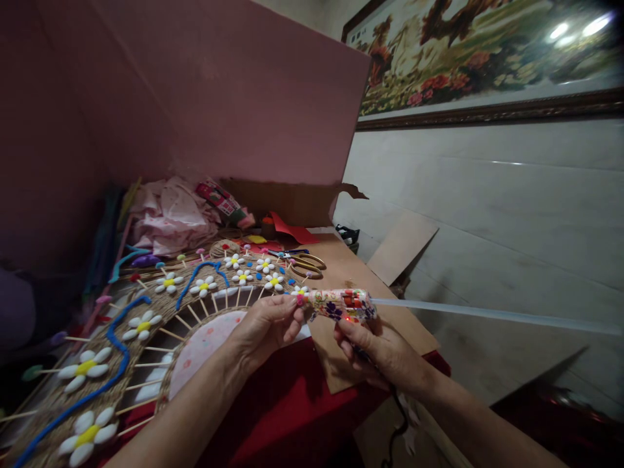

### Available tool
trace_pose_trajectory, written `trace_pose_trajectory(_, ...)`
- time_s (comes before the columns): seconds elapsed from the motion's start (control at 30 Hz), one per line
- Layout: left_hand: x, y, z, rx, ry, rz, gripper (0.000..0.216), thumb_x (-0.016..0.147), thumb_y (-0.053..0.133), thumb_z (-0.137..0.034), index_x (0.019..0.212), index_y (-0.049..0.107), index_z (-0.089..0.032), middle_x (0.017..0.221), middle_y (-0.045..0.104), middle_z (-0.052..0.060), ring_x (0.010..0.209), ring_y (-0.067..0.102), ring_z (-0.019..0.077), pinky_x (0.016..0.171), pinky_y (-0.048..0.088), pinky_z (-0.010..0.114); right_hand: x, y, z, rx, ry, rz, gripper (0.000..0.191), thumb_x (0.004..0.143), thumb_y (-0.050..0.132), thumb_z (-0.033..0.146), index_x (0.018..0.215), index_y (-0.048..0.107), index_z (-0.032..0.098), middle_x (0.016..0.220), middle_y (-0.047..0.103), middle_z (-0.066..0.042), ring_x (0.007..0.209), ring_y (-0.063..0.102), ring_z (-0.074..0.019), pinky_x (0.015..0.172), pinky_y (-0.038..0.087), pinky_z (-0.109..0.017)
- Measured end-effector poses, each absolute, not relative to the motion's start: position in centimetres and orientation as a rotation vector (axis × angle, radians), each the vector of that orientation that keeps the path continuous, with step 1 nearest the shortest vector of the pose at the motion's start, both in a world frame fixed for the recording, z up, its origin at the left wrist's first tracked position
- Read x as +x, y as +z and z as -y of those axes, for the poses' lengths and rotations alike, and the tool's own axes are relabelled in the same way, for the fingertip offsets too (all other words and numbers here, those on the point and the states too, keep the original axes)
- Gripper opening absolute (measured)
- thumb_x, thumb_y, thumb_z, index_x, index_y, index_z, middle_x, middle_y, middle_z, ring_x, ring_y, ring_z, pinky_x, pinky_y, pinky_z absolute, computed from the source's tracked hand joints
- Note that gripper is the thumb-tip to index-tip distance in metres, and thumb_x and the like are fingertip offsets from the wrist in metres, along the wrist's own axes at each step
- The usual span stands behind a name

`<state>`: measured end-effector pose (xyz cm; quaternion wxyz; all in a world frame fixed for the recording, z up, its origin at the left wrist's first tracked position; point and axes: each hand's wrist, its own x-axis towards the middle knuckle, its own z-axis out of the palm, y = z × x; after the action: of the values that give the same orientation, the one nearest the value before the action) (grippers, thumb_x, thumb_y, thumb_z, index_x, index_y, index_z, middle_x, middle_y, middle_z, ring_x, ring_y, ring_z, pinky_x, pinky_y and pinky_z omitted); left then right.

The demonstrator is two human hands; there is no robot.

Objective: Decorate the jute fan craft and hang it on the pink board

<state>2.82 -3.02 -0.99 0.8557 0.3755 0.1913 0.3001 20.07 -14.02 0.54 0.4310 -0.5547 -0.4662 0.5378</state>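
My right hand [370, 348] is wrapped round the grip of a hot glue gun [336, 305] with a flowered body and a small red light. A long translucent glue stick [487, 311] juts out of its back end to the right. At the nozzle, my left hand [268, 325] pinches a small pink-red piece [300, 299], too small to name. Below and left of the hands lies a round twine-covered craft piece [146, 351] with sticks, white-petalled flowers [85, 368] and wavy blue strips [117, 341]. My left forearm covers part of it.
Scissors [308, 265] with gold handles lie behind the glue gun on brown cardboard [351, 266]. Red paper [292, 229], a ball of twine [224, 247] and a crumpled pink cloth [170, 218] are at the back. A pink panel [234, 91] stands behind; a tiled wall [487, 188] is at right.
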Motion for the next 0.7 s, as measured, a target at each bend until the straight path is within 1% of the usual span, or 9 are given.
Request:
trace_pose_trajectory(0.17,2.9,-0.67,3.23,0.761,0.641,-0.423,0.011,0.07,0.068,-0.015,0.071,0.061,-0.007,0.059,0.057,0.003,0.04,0.045,0.0031,0.037,0.031,0.013,20.23,0.41,13.97,-1.392,1.361,1.172,0.044,0.079,0.052,0.059,0.077,0.053,0.015,0.052,0.044,0.005,0.032,0.032,-0.002,0.026,0.021,-0.013)
trace_pose_trajectory(0.27,2.92,-0.62,3.28,0.756,0.646,-0.434,0.012,0.068,0.069,-0.015,0.07,0.061,-0.007,0.059,0.056,0.002,0.039,0.044,0.0028,0.037,0.031,0.013,20.15,0.55,13.94,-1.396,1.357,1.181,0.045,0.078,0.052,0.06,0.078,0.052,0.015,0.05,0.044,0.005,0.031,0.032,-0.0022,0.026,0.022,-0.013)
trace_pose_trajectory(0.33,2.91,-0.69,3.23,0.779,0.639,-0.424,0.014,0.069,0.069,-0.018,0.068,0.06,-0.007,0.059,0.056,0.003,0.038,0.043,0.0026,0.037,0.03,0.014,20.05,0.65,13.9,-1.387,1.355,1.185,0.046,0.078,0.052,0.06,0.076,0.052,0.015,0.049,0.044,0.005,0.031,0.031,-0.0021,0.026,0.022,-0.013)
trace_pose_trajectory(0.47,2.88,-0.93,3.05,0.773,0.642,-0.432,0.012,0.07,0.068,-0.016,0.07,0.06,-0.007,0.059,0.057,0.003,0.039,0.044,0.0032,0.037,0.029,0.014,19.98,0.59,13.82,-1.384,1.37,1.181,0.046,0.078,0.052,0.06,0.073,0.051,0.015,0.047,0.043,0.006,0.029,0.03,-0.0016,0.026,0.02,-0.013)
trace_pose_trajectory(0.6,2.86,-1.09,2.92,0.79,0.623,-0.404,0.012,0.071,0.067,-0.017,0.07,0.06,-0.007,0.059,0.057,0.003,0.039,0.044,0.0032,0.037,0.03,0.014,20.05,0.39,13.84,-1.388,1.364,1.16,0.043,0.079,0.053,0.058,0.074,0.051,0.015,0.05,0.044,0.005,0.031,0.033,-0.0024,0.027,0.021,-0.013)
trace_pose_trajectory(0.7,2.89,-1.09,2.94,0.78,0.628,-0.406,0.012,0.07,0.068,-0.017,0.071,0.061,-0.007,0.059,0.057,0.003,0.039,0.044,0.0028,0.037,0.03,0.013,20.06,0.41,13.93,-1.385,1.363,1.143,0.044,0.078,0.054,0.059,0.075,0.052,0.015,0.052,0.044,0.005,0.033,0.034,-0.0026,0.027,0.022,-0.013)
